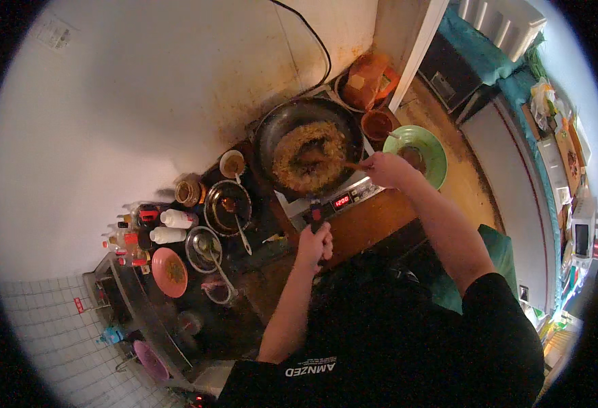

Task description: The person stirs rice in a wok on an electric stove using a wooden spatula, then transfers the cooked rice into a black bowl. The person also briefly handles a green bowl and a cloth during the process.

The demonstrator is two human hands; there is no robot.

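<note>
A dark wok [278, 120] sits on an induction cooktop [299, 217] with a lit red display. Brown, crumbly food [324, 133] lies in a ring inside it, darker at the middle. My left hand [313, 247] grips the wok's black handle [317, 211] at the near side. In my right hand [390, 170] is the wooden handle of a spatula or similar utensil [351, 164]; its far end reaches into the food and cannot be made out. Close beyond my right wrist stands a light green bowl [436, 148] with some brown matter at its bottom.
Left of the wok are a metal bowl of dark liquid with a ladle [222, 204], white bottles [178, 219], a pink plate [161, 265] and a glass jar [187, 193]. A brown pot [377, 125] and an orange bag [365, 81] stand behind right. A black cable [324, 48] hangs along the wall.
</note>
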